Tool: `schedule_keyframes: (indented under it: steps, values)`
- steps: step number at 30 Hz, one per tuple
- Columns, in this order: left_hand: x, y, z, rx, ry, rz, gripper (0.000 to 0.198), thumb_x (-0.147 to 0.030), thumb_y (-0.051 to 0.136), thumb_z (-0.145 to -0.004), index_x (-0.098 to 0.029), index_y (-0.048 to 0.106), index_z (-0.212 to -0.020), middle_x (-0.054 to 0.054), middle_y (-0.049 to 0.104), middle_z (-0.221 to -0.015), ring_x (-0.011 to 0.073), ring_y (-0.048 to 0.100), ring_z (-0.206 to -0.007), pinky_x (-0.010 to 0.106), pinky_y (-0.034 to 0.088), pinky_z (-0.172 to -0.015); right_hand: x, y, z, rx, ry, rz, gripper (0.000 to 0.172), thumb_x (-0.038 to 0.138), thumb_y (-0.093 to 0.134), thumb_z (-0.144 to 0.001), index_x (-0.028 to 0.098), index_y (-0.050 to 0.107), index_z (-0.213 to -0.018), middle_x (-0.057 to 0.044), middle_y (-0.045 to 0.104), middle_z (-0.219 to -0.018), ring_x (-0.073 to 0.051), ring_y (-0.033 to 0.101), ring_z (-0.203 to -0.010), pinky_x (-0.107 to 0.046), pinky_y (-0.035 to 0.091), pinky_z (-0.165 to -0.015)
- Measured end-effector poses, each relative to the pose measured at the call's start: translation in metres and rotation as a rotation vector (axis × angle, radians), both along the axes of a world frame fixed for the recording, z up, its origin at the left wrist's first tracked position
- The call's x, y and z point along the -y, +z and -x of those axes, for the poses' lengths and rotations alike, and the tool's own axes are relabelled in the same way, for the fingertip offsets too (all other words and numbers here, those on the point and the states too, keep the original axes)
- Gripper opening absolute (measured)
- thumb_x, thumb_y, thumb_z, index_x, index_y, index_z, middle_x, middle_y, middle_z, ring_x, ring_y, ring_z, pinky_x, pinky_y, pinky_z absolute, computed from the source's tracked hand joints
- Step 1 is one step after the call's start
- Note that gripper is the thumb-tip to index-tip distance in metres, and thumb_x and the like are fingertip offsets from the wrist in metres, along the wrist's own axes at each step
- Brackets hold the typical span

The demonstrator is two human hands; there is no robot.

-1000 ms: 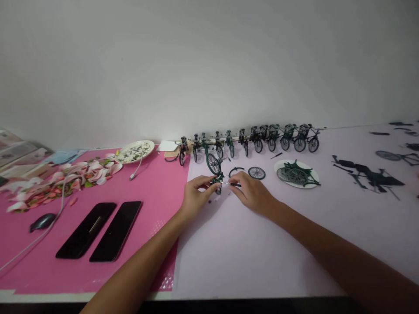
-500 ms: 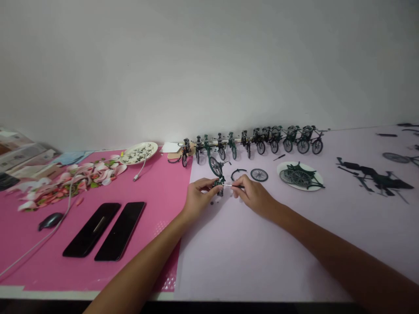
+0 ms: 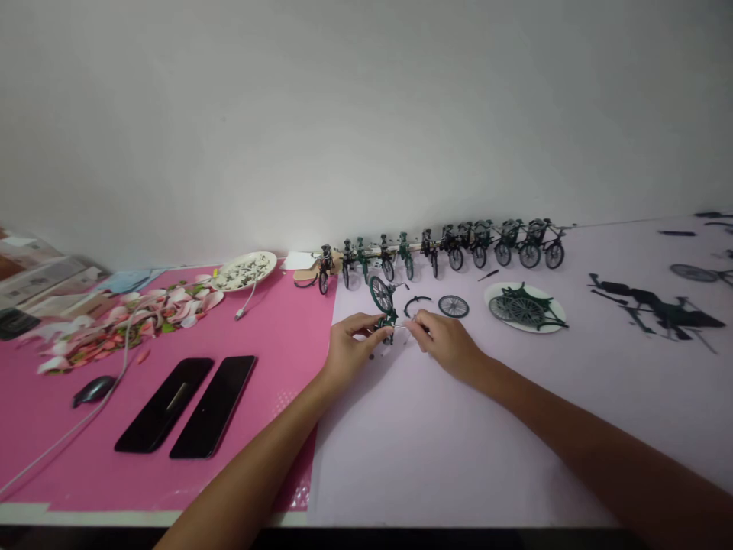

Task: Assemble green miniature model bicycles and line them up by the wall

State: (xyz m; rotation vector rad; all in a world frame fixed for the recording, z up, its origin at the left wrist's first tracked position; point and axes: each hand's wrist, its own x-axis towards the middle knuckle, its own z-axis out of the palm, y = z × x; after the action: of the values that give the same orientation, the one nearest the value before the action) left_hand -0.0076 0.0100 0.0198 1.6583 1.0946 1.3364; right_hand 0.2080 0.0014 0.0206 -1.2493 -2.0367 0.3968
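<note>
My left hand [image 3: 355, 342] is closed around a partly built dark green model bicycle [image 3: 382, 296], whose wheel sticks up above my fingers. My right hand [image 3: 443, 340] pinches a small screwdriver [image 3: 401, 328]; its thin bright shaft points left at the bicycle frame, and the handle is hidden in my fingers. Whether the tip touches a screw is too small to tell. Just beyond my right hand lie a curved black mudguard-like strip [image 3: 417, 302] and a loose spoked wheel [image 3: 453, 306]. A few tiny dark parts [image 3: 372, 357] are on the table beneath the bicycle.
Several finished model bicycles [image 3: 427, 252] stand along the wall. A white plate [image 3: 557, 325] with wheels and frames is to the right, near scattered black parts [image 3: 658, 305]. On the pink side are two phones [image 3: 211, 409], artificial petals [image 3: 131, 321], a cable [image 3: 123, 363] and another plate [image 3: 273, 263].
My right hand has turned slightly around the screwdriver, so its black handle no longer shows. The bicycle has shifted a little to the right in my left hand.
</note>
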Motion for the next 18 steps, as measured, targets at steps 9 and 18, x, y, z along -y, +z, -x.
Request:
schedule_keyframes:
  steps: [9, 18]
  values:
    - [-0.012, 0.003, 0.006, 0.216, -0.04, 0.159, 0.038, -0.048, 0.088, -0.075, -0.017, 0.084, -0.096, 0.011, 0.082, -0.104, 0.0245, 0.075, -0.094, 0.035, 0.058, -0.088, -0.005, -0.011, 0.007, -0.551, -0.03, 0.172, 0.044, 0.064, 0.053, -0.098, 0.026, 0.039, -0.081, -0.004, 0.067, -0.084, -0.02, 0.065, -0.076, -0.03, 0.046, -0.058]
    - [-0.013, -0.003, 0.003, 0.194, -0.132, 0.256, 0.047, -0.059, 0.089, -0.068, -0.019, 0.084, -0.093, 0.012, 0.08, -0.115, 0.0258, 0.073, -0.1, 0.034, 0.057, -0.083, -0.007, -0.01, 0.014, -1.02, 0.166, 0.569, 0.073, 0.054, 0.093, -0.067, 0.028, 0.027, -0.082, -0.005, 0.074, -0.101, -0.021, 0.07, -0.095, -0.027, 0.055, -0.06]
